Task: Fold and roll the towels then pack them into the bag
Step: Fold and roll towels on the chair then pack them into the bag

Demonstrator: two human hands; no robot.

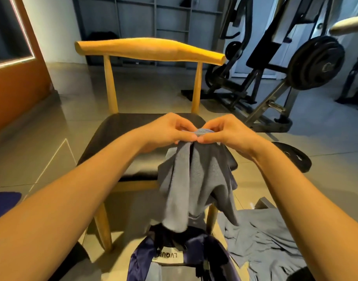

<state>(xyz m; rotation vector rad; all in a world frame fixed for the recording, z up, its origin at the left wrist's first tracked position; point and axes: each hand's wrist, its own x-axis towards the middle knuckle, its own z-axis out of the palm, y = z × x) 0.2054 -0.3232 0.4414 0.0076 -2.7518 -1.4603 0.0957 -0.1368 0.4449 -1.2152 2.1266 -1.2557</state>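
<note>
A grey towel (194,179) hangs in the air over the front of a wooden chair, pinched at its top edge by both hands. My left hand (166,132) and my right hand (224,132) meet thumb to thumb at the towel's top. The towel's lower end dangles just above the open mouth of a dark blue bag (174,258) with a white label, on the floor below me. A second grey towel (261,238) lies crumpled on the floor to the right of the bag.
The wooden chair (149,47) with a black seat stands right in front. Gym machines with weight plates (314,63) fill the right background. A black weight plate (293,157) lies on the tiled floor at the right. An orange wall panel is at the left.
</note>
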